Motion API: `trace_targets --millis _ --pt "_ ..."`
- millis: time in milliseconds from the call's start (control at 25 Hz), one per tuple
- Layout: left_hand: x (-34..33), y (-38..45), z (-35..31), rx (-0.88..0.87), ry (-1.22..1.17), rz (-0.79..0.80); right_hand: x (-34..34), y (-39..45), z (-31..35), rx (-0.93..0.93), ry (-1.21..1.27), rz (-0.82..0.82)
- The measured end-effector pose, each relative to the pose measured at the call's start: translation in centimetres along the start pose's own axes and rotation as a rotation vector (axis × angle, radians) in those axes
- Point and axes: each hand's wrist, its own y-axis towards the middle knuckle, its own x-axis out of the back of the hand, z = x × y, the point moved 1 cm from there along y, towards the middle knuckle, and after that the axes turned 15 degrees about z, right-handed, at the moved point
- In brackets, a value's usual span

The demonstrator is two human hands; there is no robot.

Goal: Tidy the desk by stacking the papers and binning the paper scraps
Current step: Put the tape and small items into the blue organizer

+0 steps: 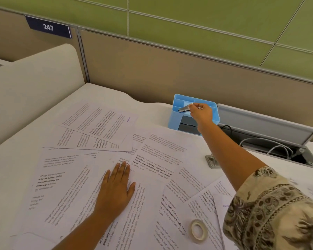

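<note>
We see many printed papers point(105, 168) spread loose and overlapping over the white tabletop point(16, 159), not yet in one stack. Our left hand point(116, 188) lies flat on the papers near the middle, its fingers straight and pressing down, grasping nothing. Our right hand point(201, 112) reaches far to the back, above a blue organizer box point(175, 114) that stands at the rear edge of the tabletop. This hand pinches a small silver object point(184, 109) over the open top of the box; we cannot tell exactly what the object is. A roll of tape point(199, 230) lies on the papers near the right sleeve point(271, 210). Behind the box an open cable tray point(271, 141) shows some cables.
</note>
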Motion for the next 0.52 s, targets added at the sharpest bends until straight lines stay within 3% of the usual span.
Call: trace_targets --millis 520 --pt "0.2 0.0 -0.3 0.011 -0.015 -0.018 -2.1 2.3 0.6 0.118 -0.461 0.114"
